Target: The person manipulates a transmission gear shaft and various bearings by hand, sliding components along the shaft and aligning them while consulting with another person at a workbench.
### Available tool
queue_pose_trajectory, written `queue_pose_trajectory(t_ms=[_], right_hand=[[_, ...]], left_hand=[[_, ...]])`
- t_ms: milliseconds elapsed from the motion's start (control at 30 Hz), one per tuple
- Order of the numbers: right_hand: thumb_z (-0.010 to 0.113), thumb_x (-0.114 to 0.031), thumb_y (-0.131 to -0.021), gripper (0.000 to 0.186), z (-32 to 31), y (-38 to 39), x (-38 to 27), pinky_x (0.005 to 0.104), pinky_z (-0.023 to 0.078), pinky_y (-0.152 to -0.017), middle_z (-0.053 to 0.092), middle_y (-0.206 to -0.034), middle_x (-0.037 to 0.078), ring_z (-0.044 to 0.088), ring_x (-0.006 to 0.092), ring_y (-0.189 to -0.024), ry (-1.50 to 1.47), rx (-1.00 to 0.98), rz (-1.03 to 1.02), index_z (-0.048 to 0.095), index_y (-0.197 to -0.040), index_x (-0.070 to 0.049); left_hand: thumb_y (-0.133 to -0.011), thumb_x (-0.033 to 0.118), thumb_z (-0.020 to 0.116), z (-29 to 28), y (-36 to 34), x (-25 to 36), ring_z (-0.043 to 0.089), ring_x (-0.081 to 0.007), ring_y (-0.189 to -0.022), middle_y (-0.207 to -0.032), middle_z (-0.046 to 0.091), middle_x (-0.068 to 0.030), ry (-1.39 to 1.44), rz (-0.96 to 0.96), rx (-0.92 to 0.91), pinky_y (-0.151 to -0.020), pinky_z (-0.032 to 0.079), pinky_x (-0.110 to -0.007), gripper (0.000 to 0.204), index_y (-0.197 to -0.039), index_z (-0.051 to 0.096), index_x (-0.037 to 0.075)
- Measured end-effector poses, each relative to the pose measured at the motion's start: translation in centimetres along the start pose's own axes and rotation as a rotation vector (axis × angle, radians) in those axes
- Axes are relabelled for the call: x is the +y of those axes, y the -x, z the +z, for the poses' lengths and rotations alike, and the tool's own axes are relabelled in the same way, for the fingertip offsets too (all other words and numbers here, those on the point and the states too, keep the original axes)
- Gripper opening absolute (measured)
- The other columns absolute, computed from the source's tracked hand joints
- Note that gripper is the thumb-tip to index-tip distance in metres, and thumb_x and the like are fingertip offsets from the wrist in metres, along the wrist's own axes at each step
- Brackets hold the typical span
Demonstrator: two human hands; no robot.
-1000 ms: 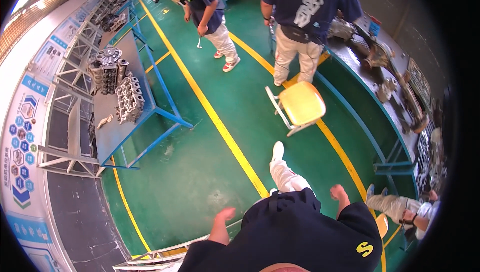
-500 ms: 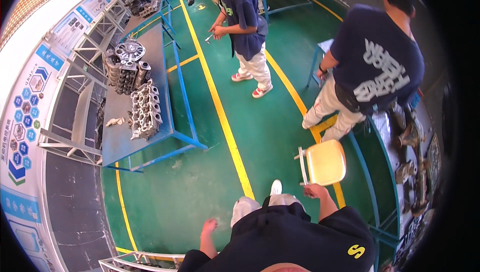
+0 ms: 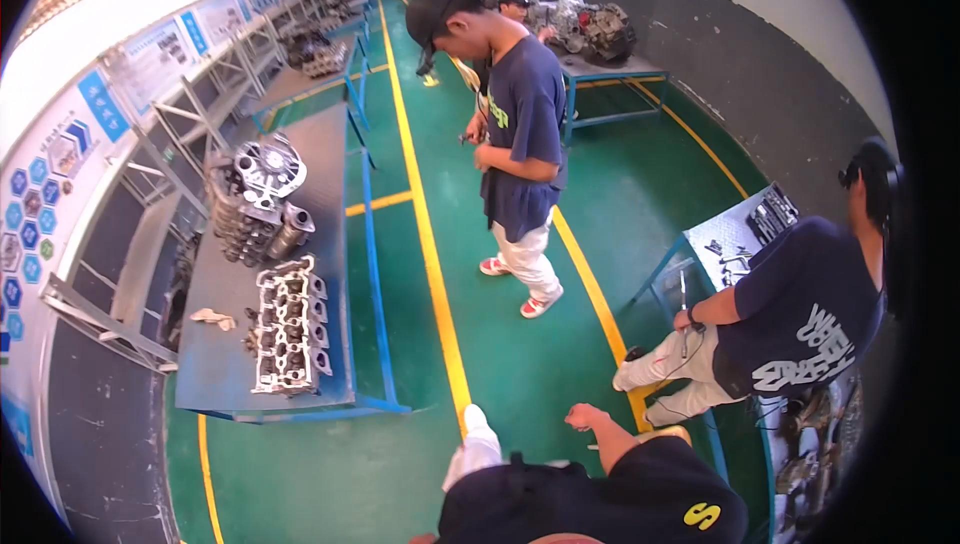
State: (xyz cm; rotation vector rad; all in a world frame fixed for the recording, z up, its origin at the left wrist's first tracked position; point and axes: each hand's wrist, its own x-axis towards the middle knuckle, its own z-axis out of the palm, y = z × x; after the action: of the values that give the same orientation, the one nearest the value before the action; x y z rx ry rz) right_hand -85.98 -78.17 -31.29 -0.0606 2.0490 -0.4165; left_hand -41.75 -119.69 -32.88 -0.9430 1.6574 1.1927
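One right hand [image 3: 587,417], fingers [image 3: 577,416] curled, cannot tell how tightly, yellow chair [image 3: 674,433] apart, to their right

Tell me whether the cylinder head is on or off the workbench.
On: the cylinder head lies on the workbench, near the end closest to the camera.

A yellow chair [image 3: 672,433] (mostly hidden from view) shows just behind the right sleeve [image 3: 652,489].

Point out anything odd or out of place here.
Just one mild thing: a crumpled pale cloth or glove lies loose on the bench, left of the cylinder head, looking discarded among metal parts.
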Motion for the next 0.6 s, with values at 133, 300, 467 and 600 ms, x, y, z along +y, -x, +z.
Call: queue_pose_trajectory(t_ms=[133, 300, 467, 600], right_hand=[[0.054, -0.021, -0.086, 0.024, -4.6, -0.1, 1.9, 0.0293, 0.053, -0.055, 0.066, -0.075, 0.009, 0.063, 0.0167, -0.061, -0.305, 0.094, 0.201, 0.063, -0.087, 0.001], [0.053, -0.016, -0.086, 0.021, -5.5, 1.1, 0.1, 0.0318, 0.053, -0.053, 0.065, -0.074, 0.01, 0.063, 0.0178, -0.058, -0.84, 0.468, 0.308, 0.059, -0.097, 0.001], [0.056, -0.016, -0.082, 0.021, -4.3, 0.1, 0.1, 0.0334, 0.053, -0.054, 0.066, -0.074, 0.011, 0.063, 0.0187, -0.058, -0.918, 0.332, 0.365, 0.062, -0.092, 0.002], [0.053, -0.017, -0.083, 0.021, -4.7, -3.7, 5.6, 0.0339, 0.052, -0.052, 0.065, -0.075, 0.011, 0.062, 0.0214, -0.057, -1.067, 0.336, 0.481, 0.06, -0.083, 0.003]], left_hand=[[-0.081, 0.022, 0.054, -8.2, -6.0, 9.4, 0.062, -0.0259, -0.072, -0.082, 0.064, -0.0098, 0.654, 0.456, 0.111, -0.065, 0.049, -0.044, 0.018, -0.09, 0.062, 0.009], [-0.085, 0.031, 0.051, -20.2, -15.5, 32.4, 0.06, -0.0238, -0.069, -0.072, 0.062, -0.0134, -0.18, 0.402, 0.324, -0.063, 0.047, -0.039, 0.03, -0.079, 0.064, 0.005], [-0.088, 0.023, 0.051, -23.9, -15.1, 50.4, 0.064, -0.0191, -0.069, -0.078, 0.067, -0.0092, 0.2, 0.481, 0.424, -0.065, 0.051, -0.032, 0.025, -0.095, 0.064, 0.003], [-0.086, 0.019, 0.051, -22.6, -18.5, 56.8, 0.064, -0.0161, -0.071, -0.085, 0.067, -0.0081, 0.031, 0.4, 0.289, -0.065, 0.051, -0.03, 0.026, -0.104, 0.061, 0.002]])
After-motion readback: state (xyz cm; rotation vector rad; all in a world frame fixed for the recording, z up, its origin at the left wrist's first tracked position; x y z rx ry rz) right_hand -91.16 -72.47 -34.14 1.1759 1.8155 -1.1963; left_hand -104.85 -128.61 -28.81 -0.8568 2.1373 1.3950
